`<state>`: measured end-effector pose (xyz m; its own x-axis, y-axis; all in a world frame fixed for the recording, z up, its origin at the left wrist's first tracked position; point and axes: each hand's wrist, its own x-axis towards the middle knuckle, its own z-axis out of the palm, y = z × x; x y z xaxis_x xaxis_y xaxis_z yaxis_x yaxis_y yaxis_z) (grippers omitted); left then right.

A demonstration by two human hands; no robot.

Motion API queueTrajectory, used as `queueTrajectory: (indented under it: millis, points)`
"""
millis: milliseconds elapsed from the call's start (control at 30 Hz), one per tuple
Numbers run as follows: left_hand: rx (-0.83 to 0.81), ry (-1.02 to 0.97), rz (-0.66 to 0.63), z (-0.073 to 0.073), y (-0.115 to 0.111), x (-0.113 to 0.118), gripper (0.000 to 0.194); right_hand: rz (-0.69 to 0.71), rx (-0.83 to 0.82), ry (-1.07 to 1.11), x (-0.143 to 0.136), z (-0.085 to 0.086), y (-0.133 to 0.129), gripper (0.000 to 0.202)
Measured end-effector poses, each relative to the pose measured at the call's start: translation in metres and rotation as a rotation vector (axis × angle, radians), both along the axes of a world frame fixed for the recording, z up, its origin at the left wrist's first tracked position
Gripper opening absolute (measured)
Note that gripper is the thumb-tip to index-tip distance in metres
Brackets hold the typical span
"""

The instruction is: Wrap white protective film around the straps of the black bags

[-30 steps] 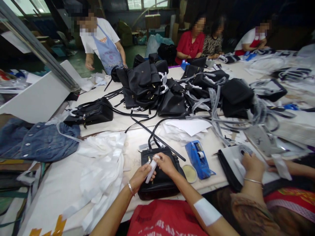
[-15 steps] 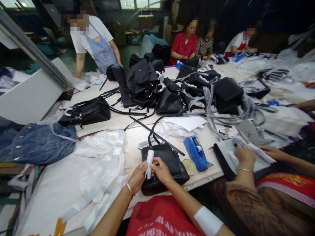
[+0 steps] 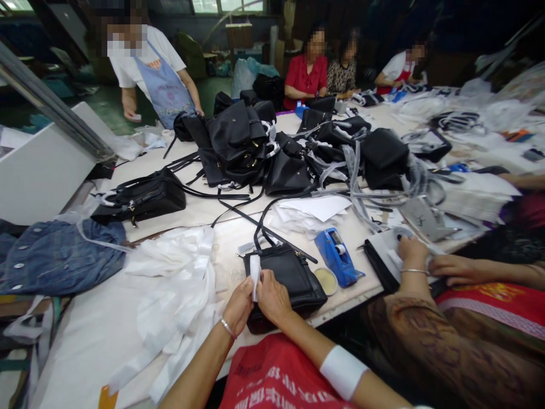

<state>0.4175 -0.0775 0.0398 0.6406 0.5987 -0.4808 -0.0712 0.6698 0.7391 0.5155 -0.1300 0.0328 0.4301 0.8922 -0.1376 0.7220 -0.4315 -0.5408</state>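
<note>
White strip point(image 3: 255, 268), between both hands point(image 3: 239, 304) point(image 3: 273, 296), over black bag point(image 3: 296, 278)

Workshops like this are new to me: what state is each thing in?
White strip: held, one end free
Left hand: closed on the white strip
Right hand: at the white strip, grip hidden
Nearest black bag: lying down, straps trailing
Blue tape dispenser: loaded with a roll
Denim garment: crumpled
Farther black bags: mostly heaped
White sheets: loosely stacked

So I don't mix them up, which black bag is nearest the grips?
The bag by the left grip and right grip, just left of the near blue dispenser; the other bags lie farther off, most in the pile.
</note>
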Motion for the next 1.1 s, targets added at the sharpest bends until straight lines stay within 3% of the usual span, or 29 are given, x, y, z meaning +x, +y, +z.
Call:
queueTrajectory:
  millis: [100,300,500,733,967,1100]
  points:
    - [-0.065,-0.006,-0.059,0.001,0.003,-0.009,0.046,0.01,0.005,-0.029,-0.001,0.0,-0.001,0.02]
    - [-0.109,0.095,-0.049,-0.007,0.007,-0.007,0.047,-0.003,-0.005,-0.048,-0.002,0.0,-0.002,0.016]
    - [-0.191,0.095,0.001,-0.004,0.002,-0.001,0.04,-0.004,-0.047,0.704,0.017,-0.012,0.0,0.016]
    - [-0.176,-0.051,-0.033,-0.001,-0.001,-0.003,0.033,0.005,-0.068,1.026,0.031,-0.024,0.001,0.027]
    - [-0.172,0.016,-0.047,-0.001,0.002,0.002,0.039,-0.102,-0.026,0.956,0.018,-0.03,0.003,0.026]
    - [-0.145,0.085,-0.005,-0.006,0.003,0.008,0.044,-0.028,-0.011,0.532,0.013,-0.02,-0.002,0.022]
